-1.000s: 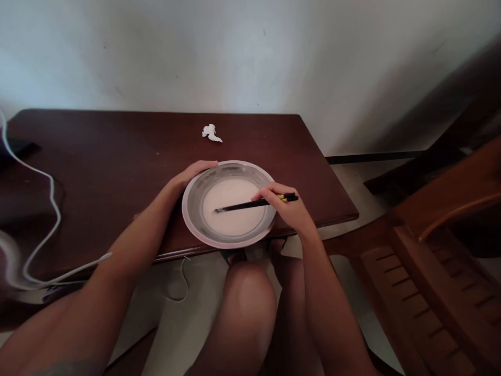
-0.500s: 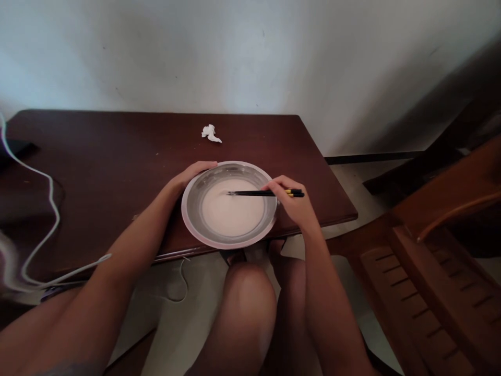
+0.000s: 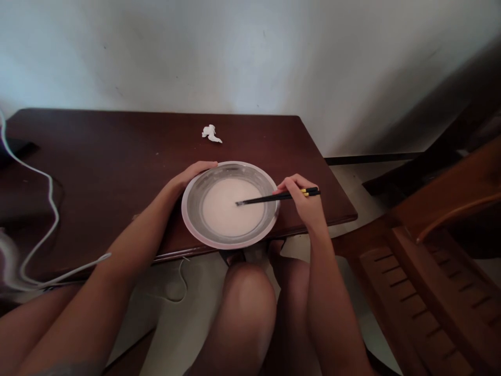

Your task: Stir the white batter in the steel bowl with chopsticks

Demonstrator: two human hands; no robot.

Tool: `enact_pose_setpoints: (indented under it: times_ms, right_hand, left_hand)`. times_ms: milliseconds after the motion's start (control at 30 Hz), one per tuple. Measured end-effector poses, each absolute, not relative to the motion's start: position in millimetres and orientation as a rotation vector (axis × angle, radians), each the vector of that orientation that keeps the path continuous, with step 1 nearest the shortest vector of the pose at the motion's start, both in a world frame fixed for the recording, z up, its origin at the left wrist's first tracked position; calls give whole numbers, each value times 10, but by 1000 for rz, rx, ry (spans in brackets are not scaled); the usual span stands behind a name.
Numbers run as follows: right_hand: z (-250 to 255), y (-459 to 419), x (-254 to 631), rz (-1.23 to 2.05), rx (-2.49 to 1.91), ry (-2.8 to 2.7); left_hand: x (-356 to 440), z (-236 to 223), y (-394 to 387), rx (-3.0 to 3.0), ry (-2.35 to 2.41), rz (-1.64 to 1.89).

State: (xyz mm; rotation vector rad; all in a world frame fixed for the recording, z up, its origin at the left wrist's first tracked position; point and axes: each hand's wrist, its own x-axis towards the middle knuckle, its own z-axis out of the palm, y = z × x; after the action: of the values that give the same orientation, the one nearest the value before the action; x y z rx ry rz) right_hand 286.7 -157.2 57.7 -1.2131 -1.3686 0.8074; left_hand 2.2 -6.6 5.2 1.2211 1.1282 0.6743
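Observation:
A shiny metal bowl [image 3: 192,204] with a pale, milky liquid [image 3: 223,211] in it sits at the near edge of a dark wooden table [image 3: 117,156]. My left hand [image 3: 192,173] curls round the bowl's far left rim and holds it. Just right of the bowl, my right hand [image 3: 302,198] is closed on a pair of black chopsticks [image 3: 270,197] with yellow bands near the top. Their tips dip into the liquid near its middle.
A crumpled white tissue [image 3: 211,133] lies on the table behind the bowl. A white cable [image 3: 47,198] loops over the table's left end. A wooden slatted chair [image 3: 430,271] stands to the right. My knees are below the table edge, and a pale wall rises behind.
My right hand has drawn to the right, out past the bowl's rim. The chopstick tips swept from the left of the liquid to near its middle. My left hand has stayed on the rim.

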Motion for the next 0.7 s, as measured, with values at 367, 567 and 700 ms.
enact_pose_setpoints:
  times_ms: [367, 567, 700]
  right_hand:
    - [582, -1569, 2874, 812, -1208, -1370]
    - [582, -1563, 2816, 933, -1160, -1617]
    - [571, -1556, 2934, 701, -1255, -1410]
  left_hand:
    - [32, 63, -59, 1099, 1146, 635]
    - [32, 59, -63, 1080, 1143, 618]
    - [44, 71, -80, 1133, 1149, 628]
